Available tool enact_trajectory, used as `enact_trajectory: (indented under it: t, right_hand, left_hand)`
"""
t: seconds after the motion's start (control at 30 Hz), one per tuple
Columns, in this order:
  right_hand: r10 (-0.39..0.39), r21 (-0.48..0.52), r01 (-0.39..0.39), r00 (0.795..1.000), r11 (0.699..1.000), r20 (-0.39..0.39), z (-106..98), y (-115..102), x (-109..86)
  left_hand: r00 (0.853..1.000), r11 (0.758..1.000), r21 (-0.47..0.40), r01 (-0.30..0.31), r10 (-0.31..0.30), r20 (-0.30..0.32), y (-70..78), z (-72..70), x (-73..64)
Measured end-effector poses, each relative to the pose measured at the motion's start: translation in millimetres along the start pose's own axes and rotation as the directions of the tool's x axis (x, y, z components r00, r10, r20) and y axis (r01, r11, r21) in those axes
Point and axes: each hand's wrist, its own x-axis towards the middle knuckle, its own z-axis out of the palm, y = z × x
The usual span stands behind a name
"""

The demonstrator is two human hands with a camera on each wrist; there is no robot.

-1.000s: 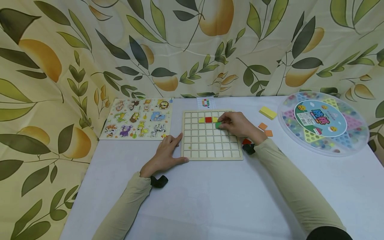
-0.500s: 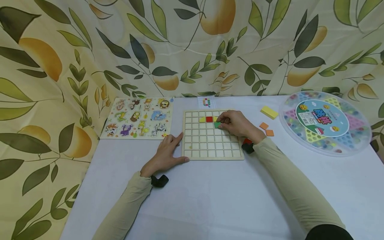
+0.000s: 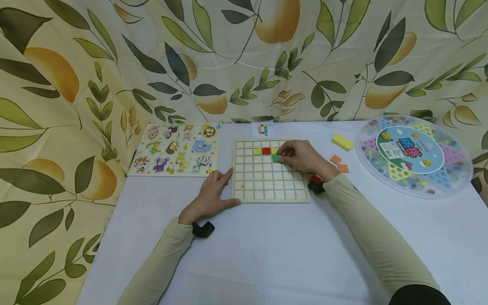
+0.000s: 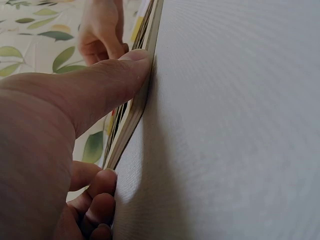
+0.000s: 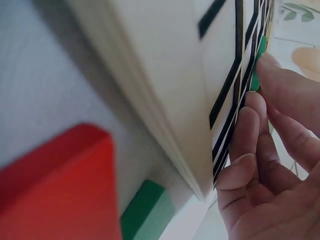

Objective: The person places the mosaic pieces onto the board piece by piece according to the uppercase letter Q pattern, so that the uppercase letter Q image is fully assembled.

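Observation:
A wooden grid board (image 3: 259, 192) lies on the table in the head view, with yellow and red (image 3: 266, 151) square tiles side by side in one row near its back. My right hand (image 3: 301, 157) pinches a green tile (image 3: 275, 158) just in front of the yellow tile at that row's right end. In the right wrist view, the thumb and fingers meet at the green tile (image 5: 261, 62), which sits at the board's face. My left hand (image 3: 211, 197) rests at the board's left side, thumb stretched to the front-left corner and forefinger along the left edge.
Beside the board lie a red tile (image 3: 314, 179), orange tiles (image 3: 343, 168) and a yellow block (image 3: 342, 142). A round clear bead case (image 3: 411, 188) stands at the right. An animal picture board (image 3: 173, 150) lies left, and a small pattern card (image 3: 263, 129) behind the grid.
The green tile has shifted slightly and lies flatter in line with the grid, still between the right fingers. The left hand has stayed in place.

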Motion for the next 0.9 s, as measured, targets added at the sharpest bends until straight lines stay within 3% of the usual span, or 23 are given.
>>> enact_trajectory:
  t: [0.67,0.9]
  right_hand:
    - [-0.001,0.028,0.001,1.000,1.000,0.007,-2.3,0.0,-1.0]
    - [0.007,0.016,-0.006,1.000,1.000,-0.031,-9.0,9.4,-9.8]
  left_hand:
    - [1.000,1.000,0.000,0.002,-0.002,0.000,0.9,-0.4,0.0]
    - [1.000,1.000,-0.003,0.007,-0.007,0.002,1.5,-0.5,-0.6]
